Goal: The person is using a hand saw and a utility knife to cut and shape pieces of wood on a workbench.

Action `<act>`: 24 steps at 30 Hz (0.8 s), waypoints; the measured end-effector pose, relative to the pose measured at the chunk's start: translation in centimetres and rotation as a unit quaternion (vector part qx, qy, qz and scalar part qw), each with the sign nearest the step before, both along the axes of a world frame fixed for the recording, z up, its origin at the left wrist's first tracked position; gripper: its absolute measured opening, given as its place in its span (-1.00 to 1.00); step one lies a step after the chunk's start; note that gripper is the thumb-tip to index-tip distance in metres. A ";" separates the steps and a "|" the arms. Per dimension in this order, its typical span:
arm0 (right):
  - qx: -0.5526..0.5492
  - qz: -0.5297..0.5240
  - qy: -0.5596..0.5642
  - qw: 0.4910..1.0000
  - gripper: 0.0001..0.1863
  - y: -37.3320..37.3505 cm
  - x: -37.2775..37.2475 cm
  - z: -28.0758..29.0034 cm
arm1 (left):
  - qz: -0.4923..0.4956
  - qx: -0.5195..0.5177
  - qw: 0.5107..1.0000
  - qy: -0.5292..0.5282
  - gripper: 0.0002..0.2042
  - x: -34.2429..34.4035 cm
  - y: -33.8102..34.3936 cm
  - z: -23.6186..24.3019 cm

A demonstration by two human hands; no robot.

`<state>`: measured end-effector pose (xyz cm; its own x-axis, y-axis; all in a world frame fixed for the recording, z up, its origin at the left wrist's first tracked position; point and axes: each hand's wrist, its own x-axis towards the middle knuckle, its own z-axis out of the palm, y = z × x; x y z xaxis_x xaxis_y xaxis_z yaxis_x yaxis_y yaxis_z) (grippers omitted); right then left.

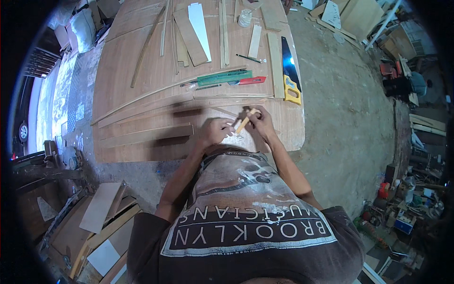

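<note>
My right hand (262, 124) grips a short, narrow strip of light wood (244, 122) near its upper end. The strip is tilted, its lower end pointing toward my left hand (220, 131). The left hand's fingers are bent and drawn together close to that lower end; whether they hold something small is too fine to make out. Both hands are over the near edge of a wooden worktable (156, 102), just in front of my shirt. Long thin wood strips (227, 97) lie on the table beyond the hands, and a flat board (146, 136) lies left of them.
A red utility knife (250, 81), a green transparent case (224, 77) and a pencil (248, 58) lie farther back. A yellow-handled saw (291, 71) rests along the right edge. A glass jar (245, 18) stands at the back. Wood offcuts (101, 208) are stacked on the lower left.
</note>
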<state>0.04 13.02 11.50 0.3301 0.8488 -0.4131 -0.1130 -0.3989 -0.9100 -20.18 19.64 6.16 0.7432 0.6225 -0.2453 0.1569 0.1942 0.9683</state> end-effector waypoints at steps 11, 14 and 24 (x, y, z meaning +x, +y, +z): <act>-0.081 -0.267 -0.031 0.960 -0.71 -5.0 8.3 -5.7 | 0.044 0.281 0.875 0.391 -0.75 -4.8 2.0 -2.1; -0.054 -0.076 -0.489 0.867 -0.69 -6.8 9.7 -8.2 | 0.046 0.309 0.857 0.410 -0.65 -7.4 2.9 -0.7; -0.049 0.172 -0.582 0.793 -0.74 -8.0 5.7 -7.3 | 0.024 0.467 0.768 0.439 -0.45 -14.5 2.8 -3.0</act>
<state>5.71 5.01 4.16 0.2918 0.9541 -0.0673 0.9123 -0.2987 -0.2800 -34.65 22.42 3.16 0.5175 0.8530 -0.0684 0.8425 -0.4938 0.2153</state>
